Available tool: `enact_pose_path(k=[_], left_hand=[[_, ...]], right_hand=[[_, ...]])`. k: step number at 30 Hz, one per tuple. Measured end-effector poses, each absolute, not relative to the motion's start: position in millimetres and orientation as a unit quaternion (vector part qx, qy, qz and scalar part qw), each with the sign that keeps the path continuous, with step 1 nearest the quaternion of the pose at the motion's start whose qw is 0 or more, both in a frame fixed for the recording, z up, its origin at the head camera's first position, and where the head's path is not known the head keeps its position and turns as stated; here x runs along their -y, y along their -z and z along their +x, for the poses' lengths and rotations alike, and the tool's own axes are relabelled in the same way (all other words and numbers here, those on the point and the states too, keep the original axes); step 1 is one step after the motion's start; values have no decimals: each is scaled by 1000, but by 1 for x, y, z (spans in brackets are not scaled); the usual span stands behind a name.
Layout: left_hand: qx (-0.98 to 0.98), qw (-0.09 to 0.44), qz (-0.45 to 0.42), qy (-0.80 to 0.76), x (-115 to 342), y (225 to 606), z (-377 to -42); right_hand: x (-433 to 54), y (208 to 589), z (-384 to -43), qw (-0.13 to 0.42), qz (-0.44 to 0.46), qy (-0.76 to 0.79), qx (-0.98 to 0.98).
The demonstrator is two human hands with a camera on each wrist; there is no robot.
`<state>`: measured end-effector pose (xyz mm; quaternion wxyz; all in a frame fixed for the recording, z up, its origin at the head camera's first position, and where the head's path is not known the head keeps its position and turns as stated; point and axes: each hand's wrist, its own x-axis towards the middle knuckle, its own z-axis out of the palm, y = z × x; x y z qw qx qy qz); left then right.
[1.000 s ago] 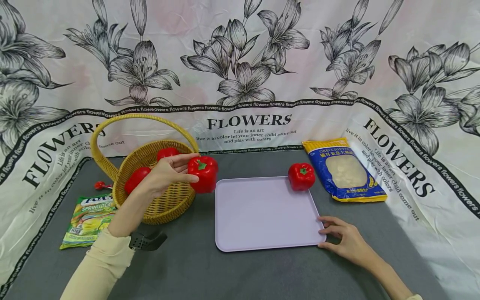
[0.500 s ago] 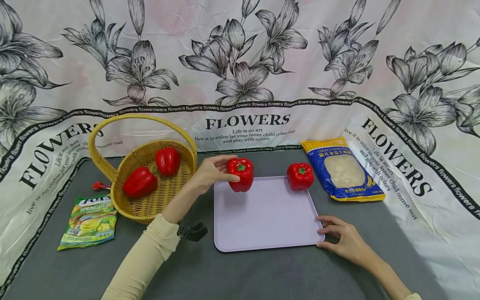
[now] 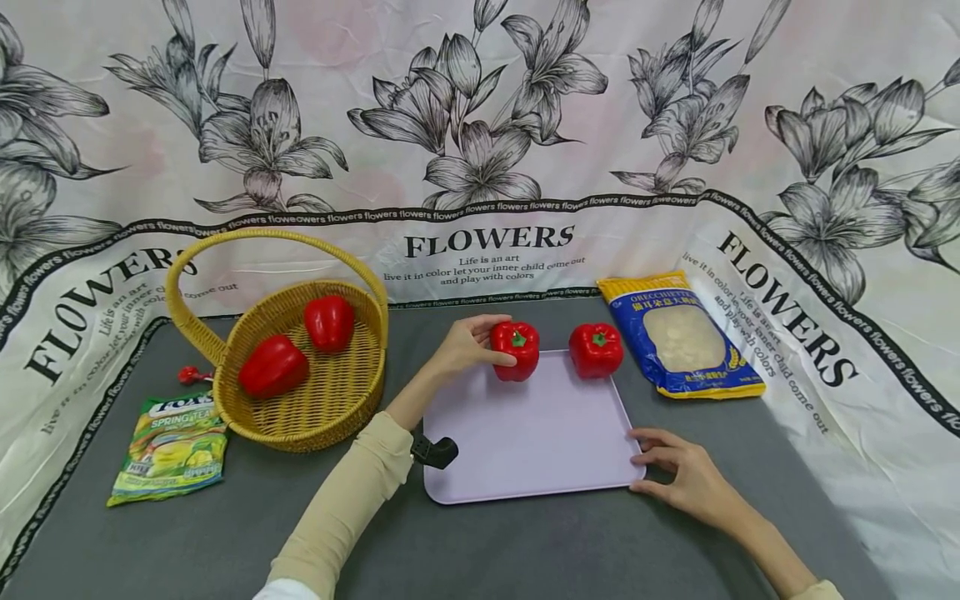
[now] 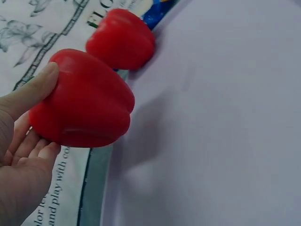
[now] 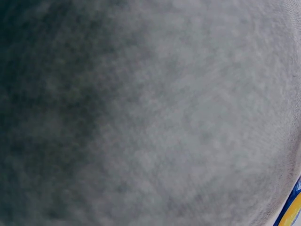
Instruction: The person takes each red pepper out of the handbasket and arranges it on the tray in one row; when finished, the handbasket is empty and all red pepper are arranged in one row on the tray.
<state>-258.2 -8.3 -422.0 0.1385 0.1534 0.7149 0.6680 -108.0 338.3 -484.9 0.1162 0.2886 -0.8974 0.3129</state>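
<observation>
My left hand grips a red bell pepper between thumb and fingers, above the far side of a pale lilac tray. In the left wrist view the thumb lies over the held pepper and the fingers are under it; a shadow falls on the tray beside it. A second bell pepper sits at the tray's far right corner. My right hand holds the tray's right edge near the front corner, fingertips and thumb at the rim. The right wrist view shows mostly blurred grey cloth, without the hand.
On the left stands a yellow wicker basket with a tall handle, holding two red peppers. A green packet lies before it, with a small red object beside it. A blue and yellow pasta bag lies at right.
My left hand has carried the pepper from beside the basket rightward over the tray, close to the other pepper. My right hand has stayed at the tray's edge.
</observation>
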Motion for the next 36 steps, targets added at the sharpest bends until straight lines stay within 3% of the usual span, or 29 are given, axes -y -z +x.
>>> enact_pose_path(k=[21,36], left_hand=[[-708,115,146,-681,-50,439,-265],[-754,93,186,-623,-52,443,-264]], right_hand=[[-337,484,-109,115,291,-313,897],[-336,481,-106,98,273,-306,907]])
